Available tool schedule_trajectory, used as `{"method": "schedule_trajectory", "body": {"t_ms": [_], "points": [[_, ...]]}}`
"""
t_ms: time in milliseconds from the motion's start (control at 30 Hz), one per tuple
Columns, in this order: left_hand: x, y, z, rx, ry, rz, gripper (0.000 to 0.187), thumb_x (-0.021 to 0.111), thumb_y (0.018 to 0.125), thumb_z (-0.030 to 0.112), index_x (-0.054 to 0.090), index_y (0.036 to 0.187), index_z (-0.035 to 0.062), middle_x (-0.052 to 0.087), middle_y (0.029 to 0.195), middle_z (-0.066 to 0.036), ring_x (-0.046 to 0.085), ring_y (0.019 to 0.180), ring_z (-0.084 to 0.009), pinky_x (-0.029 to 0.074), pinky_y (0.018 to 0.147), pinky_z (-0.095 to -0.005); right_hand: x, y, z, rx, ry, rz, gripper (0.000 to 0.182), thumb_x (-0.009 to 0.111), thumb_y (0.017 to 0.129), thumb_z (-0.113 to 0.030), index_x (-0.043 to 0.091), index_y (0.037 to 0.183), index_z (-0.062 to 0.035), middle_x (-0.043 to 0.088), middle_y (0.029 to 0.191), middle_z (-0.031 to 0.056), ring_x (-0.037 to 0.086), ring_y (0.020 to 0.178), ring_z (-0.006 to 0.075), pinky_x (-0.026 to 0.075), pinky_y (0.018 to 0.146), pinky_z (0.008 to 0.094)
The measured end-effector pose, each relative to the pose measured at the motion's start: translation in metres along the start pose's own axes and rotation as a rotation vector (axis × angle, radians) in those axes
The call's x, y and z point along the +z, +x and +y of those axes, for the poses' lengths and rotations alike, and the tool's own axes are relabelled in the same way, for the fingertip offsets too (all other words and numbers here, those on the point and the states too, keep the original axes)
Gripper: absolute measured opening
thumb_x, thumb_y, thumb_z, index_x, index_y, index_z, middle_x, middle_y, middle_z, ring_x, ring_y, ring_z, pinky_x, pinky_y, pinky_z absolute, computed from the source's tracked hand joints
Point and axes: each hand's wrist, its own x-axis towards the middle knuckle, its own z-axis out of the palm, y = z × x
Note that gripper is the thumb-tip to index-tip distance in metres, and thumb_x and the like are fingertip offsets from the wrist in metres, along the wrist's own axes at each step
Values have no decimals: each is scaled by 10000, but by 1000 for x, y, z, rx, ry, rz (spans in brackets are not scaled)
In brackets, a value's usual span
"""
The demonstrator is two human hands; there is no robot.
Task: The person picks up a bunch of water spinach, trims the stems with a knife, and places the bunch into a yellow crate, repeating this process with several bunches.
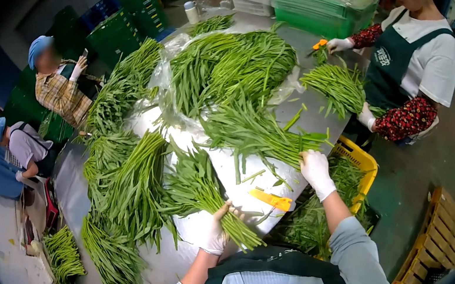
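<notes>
My left hand (218,228), in a white glove, is closed round the stems of a bunch of water spinach (195,181), its leaves pointing away from me. The gloved right hand (316,173) reaches to another bunch of water spinach (258,133) and its fingers close on the cut stem ends. Between my hands an orange-handled knife (269,200) lies on the metal table (196,225). A few loose stem pieces and leaves are scattered near it.
Large heaps of water spinach (234,63) cover the table's middle and left. A yellow crate (368,164) with greens stands by my right arm. Across the table a co-worker (409,64) holds a bunch and an orange tool (319,45). Two people (61,80) work at left.
</notes>
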Motion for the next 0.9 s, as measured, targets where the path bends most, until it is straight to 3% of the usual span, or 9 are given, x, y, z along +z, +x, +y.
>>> {"method": "schedule_trajectory", "body": {"t_ms": [167,300,400,600,667,733,800,867,900], "points": [[-9,3,3,-17,-65,-135,91,476,907,107,509,946,32,493,756,-36,485,672,-151,466,692,-307,-17,14,-9,97,-53,-478,237,557,753,-225,624,877,-34,624,862,186,601,834,313,466,738,415],[-7,3,3,-31,-86,-145,82,479,903,102,499,927,26,465,726,-33,456,648,-143,456,655,-295,-21,10,-12,223,167,-444,231,529,796,-220,603,915,-36,622,871,177,585,826,345,461,725,414],[-3,1,2,-25,-78,-129,73,487,893,91,497,917,23,465,723,-38,456,648,-146,458,645,-298,11,5,5,126,223,-130,234,564,786,-216,602,942,-46,615,853,174,590,823,332,462,728,413],[1,-4,2,-8,-90,-146,92,497,882,86,500,945,20,461,728,-38,449,647,-140,444,642,-289,3,7,-5,18,-61,-316,177,632,726,-210,640,834,-70,610,797,132,599,809,292,472,702,395],[0,-6,5,-6,-92,-160,94,498,882,88,501,950,22,453,723,-32,445,645,-135,441,643,-287,-11,14,-7,0,-34,-187,152,603,724,-205,643,782,-70,617,786,139,603,765,313,473,697,408],[0,-7,7,3,-90,-170,95,499,882,90,501,951,25,446,718,-26,441,642,-132,439,643,-284,-43,21,-15,139,243,-212,152,597,741,-197,636,787,-58,623,782,137,593,706,295,476,677,365],[0,-7,9,13,-77,-177,93,499,882,91,501,951,29,440,713,-20,438,639,-129,438,644,-281,-67,27,-19,243,687,-181,166,563,811,-165,589,802,-1,585,702,50,524,599,168,430,585,274],[2,-8,9,43,-52,-182,92,501,882,96,501,948,32,442,712,-17,445,643,-129,445,649,-282,-94,21,-21,440,1358,-164,158,530,859,-159,572,839,-7,546,696,14,488,598,123,393,550,263],[3,-7,9,55,-38,-185,92,503,882,99,501,947,34,442,711,-15,448,646,-129,448,652,-283,-90,18,-17,372,1688,-132,154,513,888,-175,563,878,-30,529,706,6,459,604,102,370,545,247]]}}
